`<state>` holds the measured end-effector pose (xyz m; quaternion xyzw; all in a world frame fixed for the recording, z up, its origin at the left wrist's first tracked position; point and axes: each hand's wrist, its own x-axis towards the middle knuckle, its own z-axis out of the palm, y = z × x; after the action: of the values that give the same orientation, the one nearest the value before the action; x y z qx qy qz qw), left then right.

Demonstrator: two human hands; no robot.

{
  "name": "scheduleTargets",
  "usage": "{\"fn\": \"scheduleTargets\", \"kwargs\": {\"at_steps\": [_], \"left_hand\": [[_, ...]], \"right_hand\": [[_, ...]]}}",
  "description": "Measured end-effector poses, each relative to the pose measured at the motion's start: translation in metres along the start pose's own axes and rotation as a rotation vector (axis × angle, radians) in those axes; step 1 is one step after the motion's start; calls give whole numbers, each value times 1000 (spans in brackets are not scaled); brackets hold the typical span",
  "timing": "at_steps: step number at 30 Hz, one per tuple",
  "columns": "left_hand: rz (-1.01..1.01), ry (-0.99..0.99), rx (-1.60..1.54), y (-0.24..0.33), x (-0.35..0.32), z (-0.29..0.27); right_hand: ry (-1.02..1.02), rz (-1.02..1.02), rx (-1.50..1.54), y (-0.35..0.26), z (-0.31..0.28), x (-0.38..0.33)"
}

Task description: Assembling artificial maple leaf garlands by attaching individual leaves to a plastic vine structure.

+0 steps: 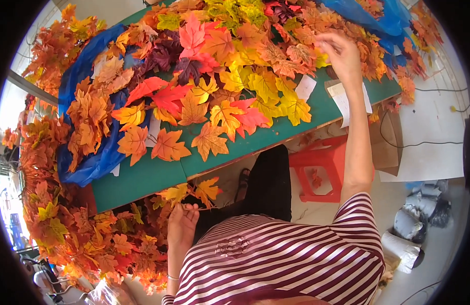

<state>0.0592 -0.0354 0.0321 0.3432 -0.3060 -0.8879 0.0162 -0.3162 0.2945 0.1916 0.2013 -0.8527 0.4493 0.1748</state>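
Observation:
In my left hand [182, 223], the fingers are pinched on the stem of a sprig of artificial maple leaves [206, 192], yellow-orange, just off the table's near edge. My right hand [343, 58] reaches over the far right of the table, beside orange artificial leaves [301, 53]. Its fingers are loosely bent and apart, and I see nothing between them. A large heap of artificial maple leaves [263, 84] in yellow, red, orange and dark purple covers the green table [204, 161]. Single orange leaves [209, 141] lie toward its front.
Blue plastic bags [87, 165] lie at the table's left and far right. More leaf bunches [47, 203] hang and pile at the left. A red stool [321, 165] stands below the table. White papers [342, 101] lie near its right edge, and wrapped rolls [408, 223] on the floor.

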Motion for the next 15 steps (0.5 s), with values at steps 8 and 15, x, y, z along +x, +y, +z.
{"fn": "scheduleTargets", "kwargs": {"at_steps": [8, 15], "left_hand": [[-5, -23, -28, -4, 2, -10], [44, -54, -33, -5, -14, -17]], "right_hand": [[-146, -204, -33, -27, 64, -1], [-162, -225, -101, 0, 137, 52]]}}
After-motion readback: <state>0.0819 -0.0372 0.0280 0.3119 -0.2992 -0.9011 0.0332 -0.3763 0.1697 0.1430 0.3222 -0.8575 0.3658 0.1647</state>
